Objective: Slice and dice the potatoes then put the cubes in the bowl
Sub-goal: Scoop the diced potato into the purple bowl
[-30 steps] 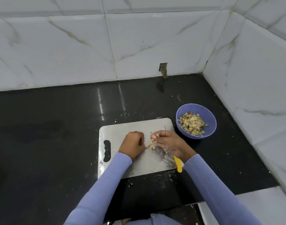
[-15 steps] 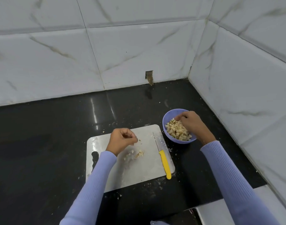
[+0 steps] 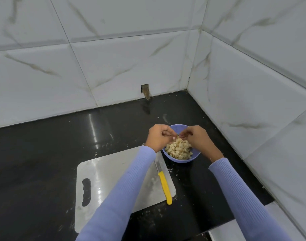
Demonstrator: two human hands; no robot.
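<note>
Left hand (image 3: pixel 159 137) joined right hand (image 3: pixel 194 137) over the blue bowl (image 3: pixel 181 159) near the table's back right corner, both grips pinching last potato cubes (image 3: pixel 179 149). Board (image 3: pixel 114 171) nearly bare, knife (image 3: pixel 163 183) down; dicing looked done.

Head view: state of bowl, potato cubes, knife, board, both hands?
bowl: upright on counter, holds cubes
potato cubes: piled in bowl
knife: lying flat on board, unheld
cutting board: flat, few scraps
left hand: over bowl, fingers curled
right hand: over bowl, fingers curled
</note>
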